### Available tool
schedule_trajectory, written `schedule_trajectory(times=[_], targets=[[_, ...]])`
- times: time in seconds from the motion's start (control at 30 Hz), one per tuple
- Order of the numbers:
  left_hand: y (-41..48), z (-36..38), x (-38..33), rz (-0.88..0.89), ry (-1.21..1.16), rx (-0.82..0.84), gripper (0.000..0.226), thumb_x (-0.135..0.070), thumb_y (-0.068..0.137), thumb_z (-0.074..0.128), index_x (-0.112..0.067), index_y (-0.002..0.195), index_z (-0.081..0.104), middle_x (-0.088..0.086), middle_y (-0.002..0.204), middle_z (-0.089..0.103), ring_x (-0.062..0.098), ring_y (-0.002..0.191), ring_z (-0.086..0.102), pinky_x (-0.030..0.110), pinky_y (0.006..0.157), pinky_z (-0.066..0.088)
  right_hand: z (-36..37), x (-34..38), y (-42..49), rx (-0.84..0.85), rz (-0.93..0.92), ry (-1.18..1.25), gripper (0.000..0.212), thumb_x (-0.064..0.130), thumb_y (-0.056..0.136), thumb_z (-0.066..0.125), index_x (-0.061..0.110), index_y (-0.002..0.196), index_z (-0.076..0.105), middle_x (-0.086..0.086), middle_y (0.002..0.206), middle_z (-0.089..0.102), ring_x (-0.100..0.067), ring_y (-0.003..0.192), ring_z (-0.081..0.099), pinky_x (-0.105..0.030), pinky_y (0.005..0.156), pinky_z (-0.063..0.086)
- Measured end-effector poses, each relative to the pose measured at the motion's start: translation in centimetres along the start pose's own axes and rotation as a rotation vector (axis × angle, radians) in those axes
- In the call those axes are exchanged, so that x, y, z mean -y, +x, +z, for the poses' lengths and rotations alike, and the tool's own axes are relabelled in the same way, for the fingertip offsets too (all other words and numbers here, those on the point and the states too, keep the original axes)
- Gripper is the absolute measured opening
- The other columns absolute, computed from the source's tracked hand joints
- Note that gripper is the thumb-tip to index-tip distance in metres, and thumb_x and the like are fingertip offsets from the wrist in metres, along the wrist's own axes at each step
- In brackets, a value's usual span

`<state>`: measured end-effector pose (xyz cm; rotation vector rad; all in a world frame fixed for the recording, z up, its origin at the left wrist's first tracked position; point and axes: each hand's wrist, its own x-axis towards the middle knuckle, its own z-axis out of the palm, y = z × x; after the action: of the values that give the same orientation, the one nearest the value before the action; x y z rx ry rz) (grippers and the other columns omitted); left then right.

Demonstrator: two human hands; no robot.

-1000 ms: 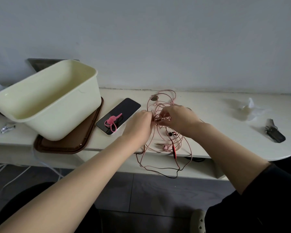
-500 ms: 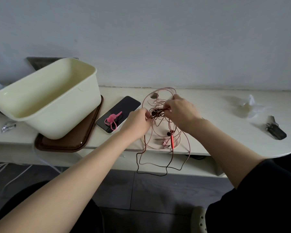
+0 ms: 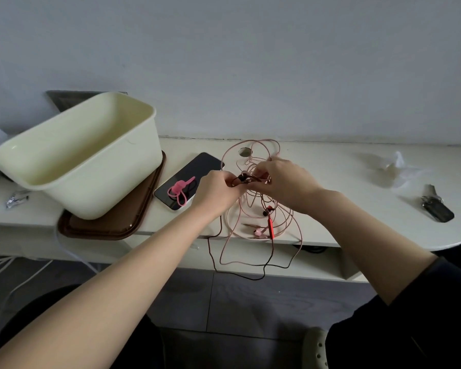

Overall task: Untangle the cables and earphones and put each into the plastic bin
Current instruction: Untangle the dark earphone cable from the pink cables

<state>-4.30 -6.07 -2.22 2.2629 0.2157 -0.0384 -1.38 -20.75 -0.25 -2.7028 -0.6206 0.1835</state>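
Pink and dark red cords form one loose tangle (image 3: pixel 261 209) at the front edge of a pale desk (image 3: pixel 343 166). Several loops hang below the edge toward the floor. A person's left hand (image 3: pixel 215 191) and right hand (image 3: pixel 286 182) meet over the top of the tangle, knuckles up. Each grip is narrow: the fingertips of both hands pinch the cords at a small dark knot (image 3: pixel 242 179), held between them a little above the desk. Below the hands, among the loops, a red inline remote (image 3: pixel 271 227) and a pink earbud (image 3: pixel 257 231) lie near the desk edge.

The untangling step appears to be in hand, with no cord freed yet. The cream plastic bin (image 3: pixel 96 187) stands on a brown tray (image 3: pixel 112 227) well to the left of the hands, and the part of its inside that shows holds no cord. A dark phone (image 3: pixel 197 169) with a pink cable tie (image 3: pixel 180 190) on it lies between the bin and the left hand.

The next move probably calls for easing one strand out of the knot and drawing it through the loops without pulling them tight. The freed cord would then be carried left, over the phone, to the bin.
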Motion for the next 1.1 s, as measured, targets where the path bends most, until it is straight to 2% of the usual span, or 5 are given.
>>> schedule_trajectory(times=[0.13,0.33,0.6,0.83,1.1], targets=[[-0.1,0.0,-0.5,-0.048,-0.184,-0.041,0.025,-0.024,0.085,0.065,0.001,0.085,0.068,0.005,0.071,0.055,0.015,0.066,0.048,0.023,0.06,0.035,-0.2,0.3,-0.1,-0.062,-0.008,0.084,0.027,0.04,0.092,0.055,0.017,0.101,0.065,0.0,0.092,0.064,-0.023,0.087,0.06,-0.035,0.075,0.049],[0.1,-0.3,-1.1,-0.117,-0.363,-0.068,0.023,-0.021,0.087,0.061,0.0,0.092,0.069,0.005,0.08,0.058,0.014,0.072,0.049,0.021,0.064,0.037,-0.3,0.7,0.1,-0.143,0.013,0.144,0.02,0.034,0.091,0.055,0.02,0.099,0.066,-0.001,0.094,0.068,-0.025,0.087,0.06,-0.035,0.074,0.049],[0.0,-0.5,-1.2,-0.083,-0.312,-0.034,0.004,-0.011,0.083,0.06,-0.007,0.081,0.06,0.007,0.078,0.058,0.016,0.074,0.051,0.024,0.066,0.039,-0.2,0.8,0.1,-0.172,0.054,0.101,0.022,0.039,0.09,0.053,0.024,0.1,0.066,0.002,0.096,0.068,-0.024,0.089,0.059,-0.03,0.068,0.039],[-0.4,0.0,-0.9,0.037,-0.153,0.053,0.016,-0.007,0.08,0.062,-0.019,0.074,0.055,0.004,0.074,0.06,0.022,0.074,0.057,0.037,0.075,0.048,0.1,0.1,0.4,-0.161,0.15,-0.051,0.022,0.034,0.092,0.05,0.02,0.104,0.062,-0.003,0.104,0.064,-0.028,0.097,0.057,-0.029,0.069,0.032],[0.6,-0.4,0.1,0.006,-0.017,-0.048,0.005,-0.013,0.088,0.057,-0.017,0.087,0.052,-0.005,0.074,0.055,0.013,0.068,0.055,0.022,0.06,0.039,0.4,-0.1,0.6,-0.029,0.04,0.045,0.022,0.015,0.096,0.048,0.021,0.112,0.062,-0.004,0.114,0.045,-0.025,0.104,0.05,-0.037,0.085,0.045]])
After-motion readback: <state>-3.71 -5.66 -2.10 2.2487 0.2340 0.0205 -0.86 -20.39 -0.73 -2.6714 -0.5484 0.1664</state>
